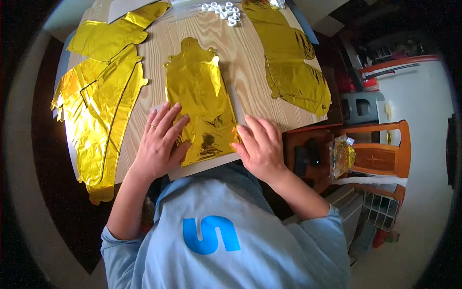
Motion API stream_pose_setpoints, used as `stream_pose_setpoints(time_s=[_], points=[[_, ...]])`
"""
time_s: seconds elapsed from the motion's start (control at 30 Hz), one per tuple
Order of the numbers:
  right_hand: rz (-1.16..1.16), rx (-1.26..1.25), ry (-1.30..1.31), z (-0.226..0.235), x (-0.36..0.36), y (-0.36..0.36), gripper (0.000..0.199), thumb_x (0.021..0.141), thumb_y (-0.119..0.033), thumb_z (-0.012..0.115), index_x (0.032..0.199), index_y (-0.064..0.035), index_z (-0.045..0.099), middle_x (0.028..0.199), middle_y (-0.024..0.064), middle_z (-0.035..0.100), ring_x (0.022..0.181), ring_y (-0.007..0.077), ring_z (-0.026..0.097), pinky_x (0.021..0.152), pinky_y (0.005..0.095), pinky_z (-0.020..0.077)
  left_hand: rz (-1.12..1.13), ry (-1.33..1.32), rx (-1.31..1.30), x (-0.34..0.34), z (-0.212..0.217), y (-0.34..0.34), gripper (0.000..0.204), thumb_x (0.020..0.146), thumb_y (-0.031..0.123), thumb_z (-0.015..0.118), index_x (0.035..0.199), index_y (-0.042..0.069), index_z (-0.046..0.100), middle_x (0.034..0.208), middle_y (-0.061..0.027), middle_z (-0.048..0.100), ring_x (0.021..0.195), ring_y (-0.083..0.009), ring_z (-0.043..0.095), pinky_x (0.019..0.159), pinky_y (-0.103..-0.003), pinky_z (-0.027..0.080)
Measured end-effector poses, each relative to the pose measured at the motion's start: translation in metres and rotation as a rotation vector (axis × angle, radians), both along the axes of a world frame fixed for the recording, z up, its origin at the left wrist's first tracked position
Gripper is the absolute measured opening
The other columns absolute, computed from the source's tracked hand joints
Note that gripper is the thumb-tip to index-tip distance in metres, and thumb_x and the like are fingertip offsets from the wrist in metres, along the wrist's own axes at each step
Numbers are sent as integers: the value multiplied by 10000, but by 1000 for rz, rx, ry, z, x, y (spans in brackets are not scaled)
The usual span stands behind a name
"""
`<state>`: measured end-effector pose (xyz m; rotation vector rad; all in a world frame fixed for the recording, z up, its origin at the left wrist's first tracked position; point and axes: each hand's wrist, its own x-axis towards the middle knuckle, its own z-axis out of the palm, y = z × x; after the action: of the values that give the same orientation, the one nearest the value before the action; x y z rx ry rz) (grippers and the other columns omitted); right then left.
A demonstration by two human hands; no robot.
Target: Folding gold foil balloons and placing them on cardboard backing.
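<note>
A flat, uninflated gold foil balloon [199, 96] lies folded in a long shape in front of me, with small tabs at its far end. Under its near end shows the edge of a pale sheet [202, 166]. My left hand [161, 142] rests along the balloon's left edge, fingers stretched out and a ring on one of them. At the near right edge, the fingertips of my right hand [262, 147] touch the foil, thumb and forefinger apart. A bit of foil stands up between them.
More flat gold foil pieces lie at the left [103, 115] and the right [293, 62] of the wooden table [250, 82]. Several small white rings [225, 12] sit at the far side. A wooden chair [375, 156] with a clear plastic bag [342, 156] stands right of the table.
</note>
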<state>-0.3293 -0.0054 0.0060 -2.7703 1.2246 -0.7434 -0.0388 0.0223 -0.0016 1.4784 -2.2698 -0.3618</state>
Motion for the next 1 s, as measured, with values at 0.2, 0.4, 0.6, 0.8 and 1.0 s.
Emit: stream_pose_setpoints(time_s=[0.2, 0.4, 0.6, 0.8, 1.0], points=[[-266, 633, -226, 24, -11, 3, 240, 882, -269, 749, 826, -44, 686, 793, 120, 692, 711, 282, 680, 639, 389, 515, -18, 59, 15, -1, 11, 15, 634, 881, 361, 684, 1418, 64, 524, 1516, -219, 433, 1443, -435, 356, 1196, -575, 238], [-247, 1139, -233, 34, -14, -13, 266, 923, -235, 746, 922, 30, 730, 776, 75, 730, 668, 97, 640, 630, 289, 528, -72, -52, 44, -3, 10, 26, 753, 827, 476, 732, 1415, 54, 524, 1499, -218, 455, 1422, -434, 391, 1187, -570, 260], [-303, 1579, -372, 41, -11, -27, 298, 944, -270, 729, 979, 22, 687, 789, 28, 668, 517, 54, 518, 468, 220, 410, -57, -21, 50, -4, 10, 25, 747, 793, 401, 760, 1414, 59, 524, 1502, -204, 456, 1427, -419, 389, 1195, -561, 255], [-320, 1448, -492, 33, 2, -23, 290, 943, -258, 722, 922, 27, 678, 723, 30, 637, 463, 89, 539, 437, 247, 427, -52, 34, 40, -2, 8, 26, 733, 764, 318, 784, 1405, 69, 531, 1506, -203, 450, 1429, -416, 385, 1202, -558, 247], [-332, 1469, -514, 26, 3, -23, 228, 961, -206, 697, 964, 21, 677, 749, 31, 642, 482, 87, 550, 456, 239, 428, 116, 283, -60, -6, 7, 40, 605, 786, 144, 810, 1333, 38, 575, 1337, -222, 571, 1220, -371, 598, 992, -451, 507]])
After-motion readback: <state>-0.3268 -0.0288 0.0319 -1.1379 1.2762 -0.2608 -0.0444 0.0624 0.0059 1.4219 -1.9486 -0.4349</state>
